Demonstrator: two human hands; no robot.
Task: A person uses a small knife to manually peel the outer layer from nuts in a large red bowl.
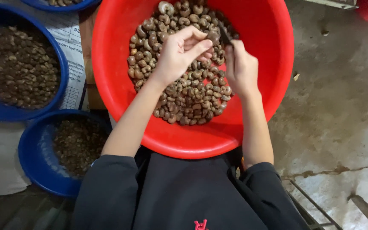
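Two bare hands meet over a large red basin that sits on the person's lap, near the middle of the view; the basin holds a heap of brown, curved cashew nuts spread across its floor. Left hand: raised above the heap, fingers curled and partly closed, thumb and forefinger pinching a single nut at the far side of the pile; the remaining fingers are folded loosely beneath. Right hand: closed in a fist around a small dark tool, whose tip points toward the pinched nut and lies just beside it; whether tip and nut touch cannot be told. Both forearms run from the near edge toward the basin, emerging from dark sleeves. Left of the red basin stand blue bowls: a far-left blue bowl filled with dark brown shell pieces, and a near-left blue bowl with a smaller amount of similar dark material; the rim of a third blue bowl shows at the far edge. A printed sheet of paper lies between the far-left bowl and the red basin. Right of the basin, stained concrete floor extends to the edge of view.
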